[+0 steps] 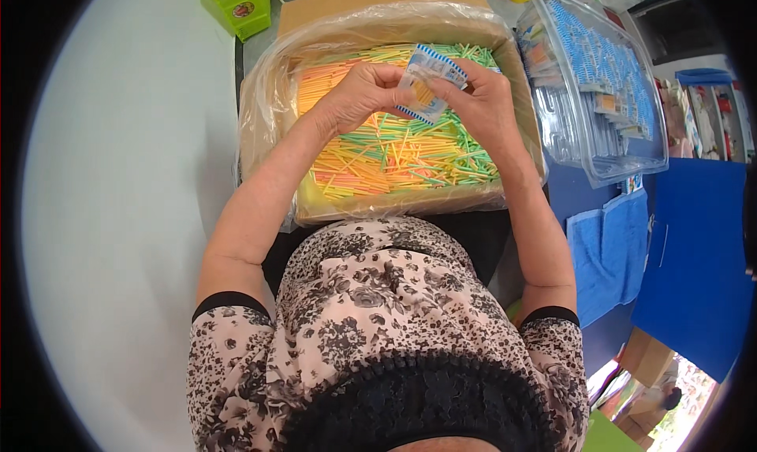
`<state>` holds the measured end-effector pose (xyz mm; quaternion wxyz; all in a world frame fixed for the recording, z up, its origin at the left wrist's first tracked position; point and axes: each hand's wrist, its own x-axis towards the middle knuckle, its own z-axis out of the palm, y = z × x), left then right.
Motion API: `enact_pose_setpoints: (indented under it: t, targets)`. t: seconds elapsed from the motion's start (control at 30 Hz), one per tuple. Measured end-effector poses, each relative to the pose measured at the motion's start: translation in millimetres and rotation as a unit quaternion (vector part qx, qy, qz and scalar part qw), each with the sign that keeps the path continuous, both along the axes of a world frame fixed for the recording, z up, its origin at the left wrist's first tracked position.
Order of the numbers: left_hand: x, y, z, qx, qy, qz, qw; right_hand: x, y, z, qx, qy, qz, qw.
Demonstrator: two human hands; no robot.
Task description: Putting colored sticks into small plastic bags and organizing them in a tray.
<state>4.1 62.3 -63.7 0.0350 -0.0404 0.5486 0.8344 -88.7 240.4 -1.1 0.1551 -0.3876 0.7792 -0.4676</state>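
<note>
Between my two hands is a small clear packet point(430, 66) with blue-striped edges, tilted, some yellow showing in its lower part. My left hand point(364, 97) pinches its left edge between thumb and fingers. At its right edge my right hand point(482, 104) grips it, the thumb lying across the front. Both hands are over a cardboard box point(378, 9) lined with clear plastic. Loose thin sticks point(394, 156) in orange, yellow, green and pink fill the box. What exactly is inside the packet is too small to tell.
On the right, a clear plastic bin point(597, 167) holds many blue-striped packets point(607, 66) on a blue table. A blue towel point(607, 243) lies nearer me. A green basket point(243, 7) stands far left, beside a white wall point(118, 215).
</note>
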Motion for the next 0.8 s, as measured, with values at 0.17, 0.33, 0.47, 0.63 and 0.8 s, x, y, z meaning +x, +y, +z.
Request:
enact_pose_setpoints:
  t: [0.17, 0.33, 0.47, 0.63, 0.8]
  targets:
    - [-3, 3, 1, -0.115, 0.004, -0.085, 0.99, 3, 27, -7, -0.047, -0.092, -0.062, 0.993]
    - [17, -7, 0, -0.126, -0.018, -0.022, 0.992, 34, 120, 39, -0.044, 0.015, -0.099, 0.994]
    - [11, -11, -4, -0.202, -0.012, 0.058, 0.978, -1, 280, 37, -0.094, 0.015, -0.287, 0.953]
    - [6, -22, -13, -0.291, 0.019, 0.107, 0.95, -53, 448, 3, -0.031, 0.017, -0.464, 0.885]
    - [-30, 18, 33, -0.578, -0.004, 0.016, 0.816, -90, 524, -42, 0.101, -0.026, -0.575, 0.812]
